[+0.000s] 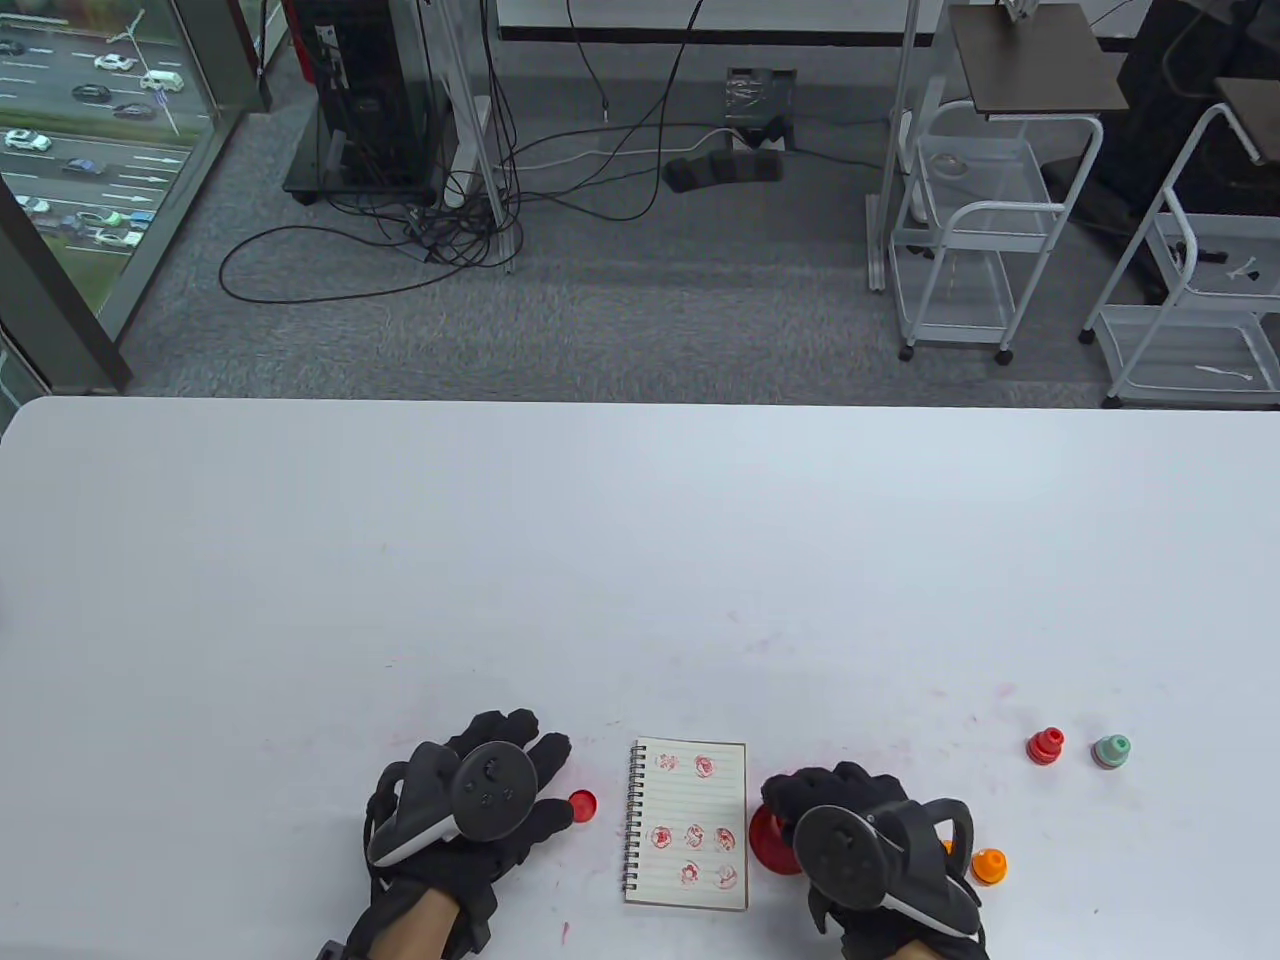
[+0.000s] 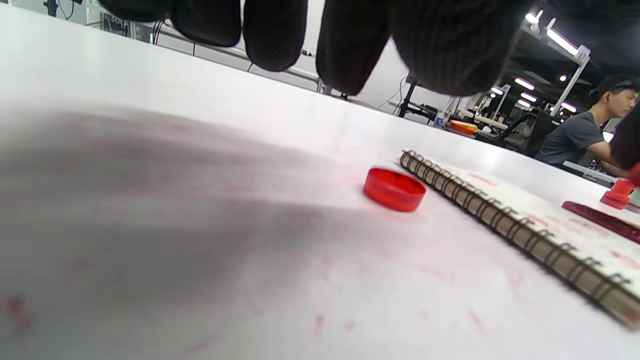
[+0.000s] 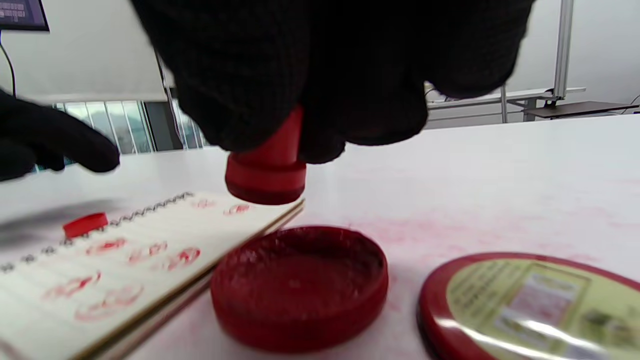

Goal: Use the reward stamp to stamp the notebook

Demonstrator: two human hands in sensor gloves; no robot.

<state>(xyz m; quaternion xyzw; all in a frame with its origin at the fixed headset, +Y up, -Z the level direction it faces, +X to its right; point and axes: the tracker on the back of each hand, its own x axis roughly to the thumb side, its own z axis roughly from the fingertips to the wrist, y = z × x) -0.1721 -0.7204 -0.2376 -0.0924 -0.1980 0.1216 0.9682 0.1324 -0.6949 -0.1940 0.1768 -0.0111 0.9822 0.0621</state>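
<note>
A small spiral notebook (image 1: 690,823) lies open near the table's front edge, its lined page (image 3: 125,255) bearing several red stamp marks. My right hand (image 1: 850,830) grips a red stamp (image 3: 267,167) and holds it a little above the open red ink pad (image 3: 300,280), just right of the notebook. The pad (image 1: 770,840) is partly hidden under that hand in the table view. My left hand (image 1: 480,800) rests flat on the table left of the notebook with fingers spread, holding nothing. A red stamp cap (image 1: 581,804) lies between it and the notebook; it also shows in the left wrist view (image 2: 394,189).
The ink pad's lid (image 3: 530,305) lies beside the pad on the right. An orange stamp (image 1: 988,865) stands right of my right hand. A red stamp (image 1: 1045,745) and a green stamp (image 1: 1111,751) stand farther right. Red ink smears mark the white table (image 1: 600,560).
</note>
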